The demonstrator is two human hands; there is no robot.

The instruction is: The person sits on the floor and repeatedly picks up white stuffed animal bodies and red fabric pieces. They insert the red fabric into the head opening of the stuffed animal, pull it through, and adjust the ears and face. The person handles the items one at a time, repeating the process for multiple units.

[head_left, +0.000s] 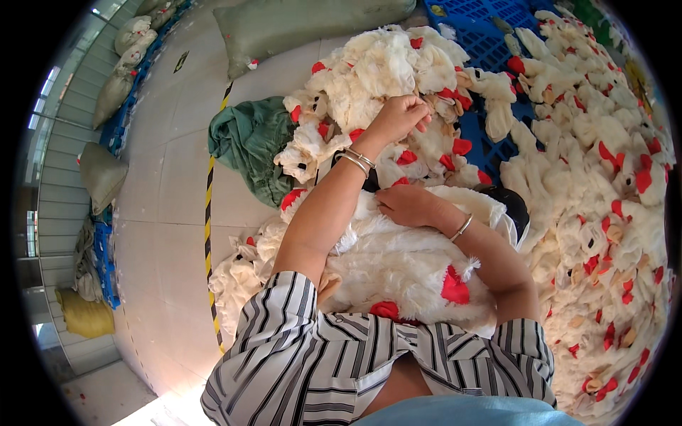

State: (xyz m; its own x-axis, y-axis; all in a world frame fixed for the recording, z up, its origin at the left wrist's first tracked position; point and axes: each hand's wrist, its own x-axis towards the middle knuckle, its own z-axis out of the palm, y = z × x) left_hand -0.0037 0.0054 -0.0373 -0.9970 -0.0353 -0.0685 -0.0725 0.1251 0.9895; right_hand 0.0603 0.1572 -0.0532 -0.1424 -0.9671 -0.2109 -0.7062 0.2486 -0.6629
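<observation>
As the white plush (398, 263) lies under your right hand (412, 206), whose hold I cannot tell, press gently to steady it; your left grip (402, 119) curls inward; its contents I cannot tell.

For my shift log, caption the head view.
Left hand extended over white, red-trimmed plush pieces; right hand against fluffy white plush fabric.

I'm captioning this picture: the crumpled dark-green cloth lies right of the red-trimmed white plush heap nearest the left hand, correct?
Wrong side: the head view shows the crumpled dark-green cloth left of the red-trimmed white plush heap nearest the left hand.
</observation>
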